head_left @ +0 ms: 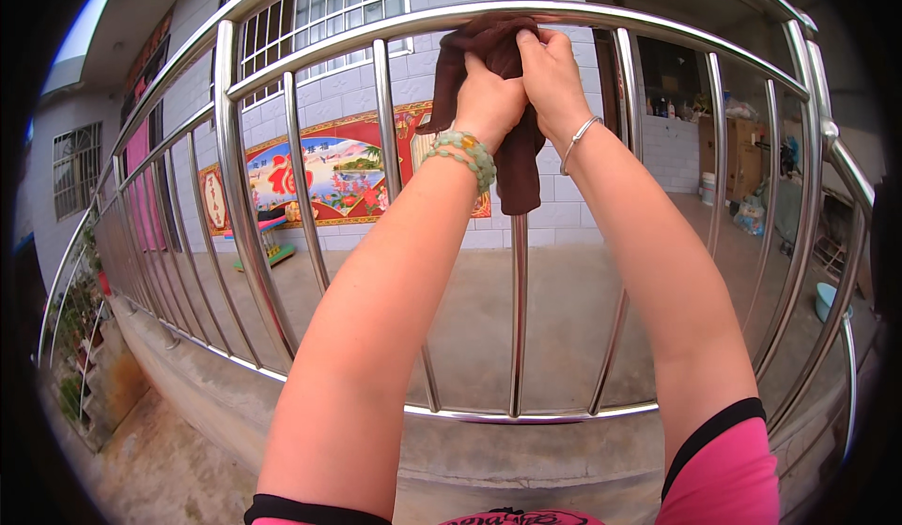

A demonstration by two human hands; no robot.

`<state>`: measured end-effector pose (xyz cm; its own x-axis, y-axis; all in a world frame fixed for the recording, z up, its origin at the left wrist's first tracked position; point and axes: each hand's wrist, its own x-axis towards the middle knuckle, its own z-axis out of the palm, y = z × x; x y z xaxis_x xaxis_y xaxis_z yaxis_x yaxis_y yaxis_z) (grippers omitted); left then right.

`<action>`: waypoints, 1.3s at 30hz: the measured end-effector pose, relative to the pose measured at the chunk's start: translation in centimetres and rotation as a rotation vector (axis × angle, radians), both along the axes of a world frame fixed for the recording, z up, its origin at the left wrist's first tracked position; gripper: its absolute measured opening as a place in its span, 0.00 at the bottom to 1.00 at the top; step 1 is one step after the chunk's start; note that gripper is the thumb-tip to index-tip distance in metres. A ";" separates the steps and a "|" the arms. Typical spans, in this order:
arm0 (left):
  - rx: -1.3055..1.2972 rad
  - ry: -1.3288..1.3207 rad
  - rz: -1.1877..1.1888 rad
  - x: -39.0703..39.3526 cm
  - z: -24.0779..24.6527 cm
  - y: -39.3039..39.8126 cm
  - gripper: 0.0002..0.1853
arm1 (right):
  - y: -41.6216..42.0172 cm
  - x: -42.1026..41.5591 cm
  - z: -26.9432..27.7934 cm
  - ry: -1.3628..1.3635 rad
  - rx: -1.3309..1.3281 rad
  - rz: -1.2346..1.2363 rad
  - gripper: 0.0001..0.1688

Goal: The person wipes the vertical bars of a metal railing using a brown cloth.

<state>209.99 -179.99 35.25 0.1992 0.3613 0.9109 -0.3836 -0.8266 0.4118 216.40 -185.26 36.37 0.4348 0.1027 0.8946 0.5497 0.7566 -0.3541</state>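
A dark brown cloth (520,180) is bunched around the top of an upright bar (519,314), just under the upper rail (451,19) of a stainless steel railing. My left hand (490,99) grips the cloth from the left, its thumb pointing up. Close against it, my right hand (553,67) pinches the cloth's upper part between thumb and fingers. One end of the cloth hangs down along the bar, and another fold droops to the left. The fingertips behind the cloth are hidden. Beaded bracelets circle my left wrist; a metal bangle is on the right.
The railing stands on a concrete ledge (535,454). Behind it are a tiled wall with a red decorative panel (317,166), a barred window (324,18), and a low colourful seat (264,243). Cardboard boxes (729,155) and a light blue basin (831,303) lie at right, potted plants (74,328) at left.
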 end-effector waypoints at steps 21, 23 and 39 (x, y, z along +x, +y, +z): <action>-0.310 0.228 -0.674 -0.6 -1.8 -0.9 0.15 | -0.1 1.6 2.9 -0.319 -0.417 0.087 0.09; -0.288 0.205 -0.679 -0.7 -2.0 -1.0 0.15 | 0.0 1.4 2.7 -0.320 -0.362 0.006 0.08; -0.348 0.219 -0.604 -1.2 -5.3 -1.6 0.14 | -0.2 1.1 -1.1 -0.298 -0.297 0.023 0.13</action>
